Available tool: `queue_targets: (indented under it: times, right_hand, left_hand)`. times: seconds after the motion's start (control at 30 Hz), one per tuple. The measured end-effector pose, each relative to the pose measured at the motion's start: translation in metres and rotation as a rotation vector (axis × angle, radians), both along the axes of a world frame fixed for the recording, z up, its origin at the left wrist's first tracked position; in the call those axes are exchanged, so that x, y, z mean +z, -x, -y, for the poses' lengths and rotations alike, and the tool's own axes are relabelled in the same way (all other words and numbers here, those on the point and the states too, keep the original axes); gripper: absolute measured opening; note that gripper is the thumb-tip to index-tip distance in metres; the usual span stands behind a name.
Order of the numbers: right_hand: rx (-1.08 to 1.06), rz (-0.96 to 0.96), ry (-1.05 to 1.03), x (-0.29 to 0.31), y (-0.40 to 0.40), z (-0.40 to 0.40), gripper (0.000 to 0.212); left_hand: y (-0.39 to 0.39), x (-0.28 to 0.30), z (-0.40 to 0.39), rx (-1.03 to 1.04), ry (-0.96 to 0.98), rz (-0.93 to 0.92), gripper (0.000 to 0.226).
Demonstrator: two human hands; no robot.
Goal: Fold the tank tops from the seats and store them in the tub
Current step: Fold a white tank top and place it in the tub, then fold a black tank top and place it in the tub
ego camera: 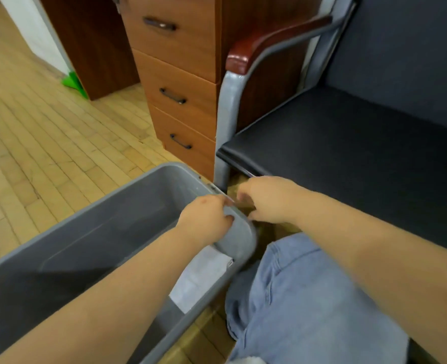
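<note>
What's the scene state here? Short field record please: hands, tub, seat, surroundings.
left hand: grips the rim of the tub at its near corner
right hand: fingers curled, just beside the tub corner; contact unclear
tub: grey, on the wood floor; a white folded item lies against its inner wall
seat: dark cushion, no tank top visible on it
drawers: wooden unit left of the seat

tub (91,206) cut off bottom-left; left arm hides white fabric (204,274)
</note>
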State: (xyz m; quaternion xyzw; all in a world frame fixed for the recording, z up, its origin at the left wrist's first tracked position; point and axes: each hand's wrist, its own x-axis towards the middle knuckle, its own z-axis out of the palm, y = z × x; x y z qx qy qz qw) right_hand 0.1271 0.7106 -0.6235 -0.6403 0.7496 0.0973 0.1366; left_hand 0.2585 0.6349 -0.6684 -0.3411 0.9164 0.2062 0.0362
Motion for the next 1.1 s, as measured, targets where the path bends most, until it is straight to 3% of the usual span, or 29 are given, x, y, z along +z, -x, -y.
queue_targets:
  times: [0.17,0.33,0.5,0.7,0.97,1.1]
  right_hand:
    - [-0.227,-0.048,0.170,0.063,0.059,-0.095,0.040]
    - [-0.419,-0.166,0.203,0.083,0.112,-0.211,0.042]
    - [-0.670,-0.179,0.210,0.071,0.145,-0.326,0.043]
    - [-0.896,-0.095,0.382,0.050,0.167,-0.420,0.044]
    - [-1.169,-0.042,0.515,0.052,0.193,-0.495,0.048]
    - [-1.332,-0.025,0.614,0.055,0.201,-0.531,0.049]
  left_hand:
    - [0.063,0.073,-0.043,-0.198,0.157,-0.129,0.038]
    - [0.140,0.118,-0.121,-0.454,0.242,-0.250,0.038]
    - [0.203,0.114,-0.214,-0.691,0.281,-0.243,0.037]
    - [0.257,0.091,-0.307,-0.893,0.296,-0.191,0.037]
    - [0.316,0.088,-0.381,-1.002,0.281,-0.175,0.037]
    - [0.342,0.093,-0.411,-1.016,0.173,-0.173,0.036]
